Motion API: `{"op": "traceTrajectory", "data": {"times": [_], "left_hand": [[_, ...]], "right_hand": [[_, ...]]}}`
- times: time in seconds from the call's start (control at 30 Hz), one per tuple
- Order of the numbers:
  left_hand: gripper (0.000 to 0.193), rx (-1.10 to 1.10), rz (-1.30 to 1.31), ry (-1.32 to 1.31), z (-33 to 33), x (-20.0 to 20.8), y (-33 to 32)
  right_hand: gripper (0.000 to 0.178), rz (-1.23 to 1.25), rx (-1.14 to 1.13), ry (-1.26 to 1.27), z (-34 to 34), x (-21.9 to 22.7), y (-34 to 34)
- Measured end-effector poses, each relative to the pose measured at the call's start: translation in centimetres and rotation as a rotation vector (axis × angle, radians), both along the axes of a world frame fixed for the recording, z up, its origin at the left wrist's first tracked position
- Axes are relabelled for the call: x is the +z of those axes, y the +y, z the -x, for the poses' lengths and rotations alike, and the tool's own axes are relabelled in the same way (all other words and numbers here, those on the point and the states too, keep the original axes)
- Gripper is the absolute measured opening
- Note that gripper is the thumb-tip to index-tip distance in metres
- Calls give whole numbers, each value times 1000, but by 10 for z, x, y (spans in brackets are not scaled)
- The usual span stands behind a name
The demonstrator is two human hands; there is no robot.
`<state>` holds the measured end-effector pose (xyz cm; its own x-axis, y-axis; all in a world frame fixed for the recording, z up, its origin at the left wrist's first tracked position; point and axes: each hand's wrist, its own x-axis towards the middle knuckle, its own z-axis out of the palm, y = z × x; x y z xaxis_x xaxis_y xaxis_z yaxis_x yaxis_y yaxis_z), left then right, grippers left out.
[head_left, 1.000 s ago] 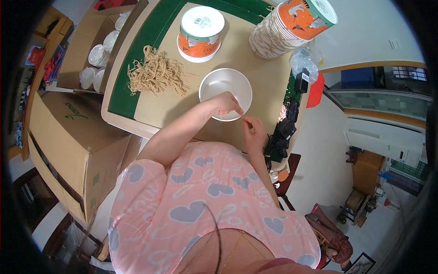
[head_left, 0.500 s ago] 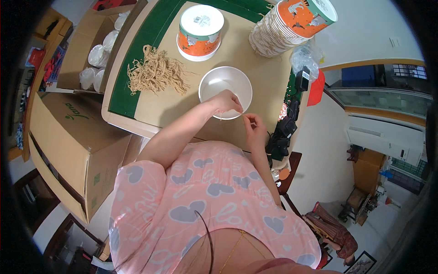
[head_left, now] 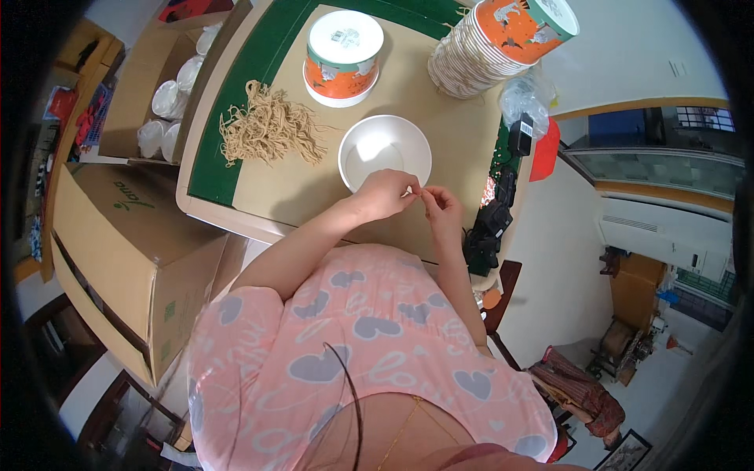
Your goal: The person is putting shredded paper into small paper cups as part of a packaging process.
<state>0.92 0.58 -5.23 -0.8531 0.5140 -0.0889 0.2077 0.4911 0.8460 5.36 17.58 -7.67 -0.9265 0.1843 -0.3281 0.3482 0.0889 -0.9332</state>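
Observation:
A white round bowl or tub [head_left: 363,141] stands on the tan table covering in front of me. By its near edge, my left hand [head_left: 386,194] is closed in a pinch. My right hand [head_left: 442,209] pinches too, its fingertips almost touching those of the left. What lies between the fingertips is too small to make out. A loose heap of tan twine pieces [head_left: 271,125] lies left of the bowl. Behind the bowl, an orange printed paper tub [head_left: 341,74] stands upside down, its white base up.
A leaning stack of paper tubs [head_left: 471,59] stands at the back right. Black power adapters [head_left: 493,220] and a clear plastic bag [head_left: 528,102] line the right edge. Cardboard boxes [head_left: 118,228] stand left of the table. A person [head_left: 581,392] is in the room at far right.
My left hand has drawn back from over the bowl toward me. The right hand has shifted slightly, and the fingertips have come closer together.

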Motion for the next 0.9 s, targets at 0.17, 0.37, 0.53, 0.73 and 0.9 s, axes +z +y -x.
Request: {"op": "traceTrajectory", "data": {"times": [0.17,0.37,0.53,0.73,0.9], "left_hand": [[15,-4,4,-1,-1,-4,-2],[15,9,-13,-19,-1,-1,-4],[14,28,-9,-45,0,2,-6],[14,136,-26,-14,-1,-9,-5],[12,188,-60,-54,-3,-4,-3]], "right_hand": [[10,53,42,-17,0,2,2],[11,-9,169,68,0,8,2],[9,-196,199,229,0,0,2],[7,-117,170,146,0,3,-4],[9,49,112,13,-1,1,-3]]}}
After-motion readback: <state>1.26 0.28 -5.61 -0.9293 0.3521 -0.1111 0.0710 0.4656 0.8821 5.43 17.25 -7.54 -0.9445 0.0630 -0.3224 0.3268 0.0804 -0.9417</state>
